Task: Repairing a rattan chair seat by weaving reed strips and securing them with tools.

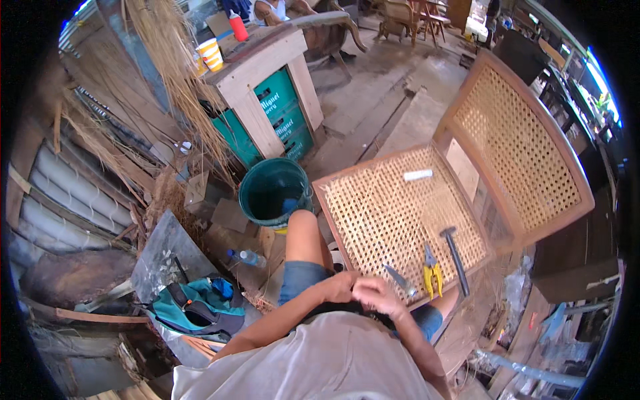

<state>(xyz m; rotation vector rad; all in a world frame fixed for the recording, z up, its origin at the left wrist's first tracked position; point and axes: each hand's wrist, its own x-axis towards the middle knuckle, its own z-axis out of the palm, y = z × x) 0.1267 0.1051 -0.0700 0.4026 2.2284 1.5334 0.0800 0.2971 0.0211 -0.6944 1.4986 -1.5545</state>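
Note:
My left hand (341, 287) and my right hand (379, 295) are close together in front of my lap, at the near edge of a wooden chair's woven cane seat (380, 207). Fingers of both are curled in; whatever they pinch is too small or hidden to make out, and the right one is slightly blurred. On the cane, right of my hands, lie a pointed blade (398, 277), yellow-handled pliers (433, 275) and a hammer (456, 260) whose handle passes the seat's edge. A short white stick-like piece (418, 175) rests farther back. The chair's cane backrest (517, 137) leans away at right.
A dark green bucket (275, 190) stands by my left knee, a plastic bottle (252, 258) near it. At left lies a teal bag (199, 308). Beyond are green crates (277, 103) in a wooden frame, topped by a striped cup (211, 55) and red bottle (238, 25). Another person (270, 12) sits behind.

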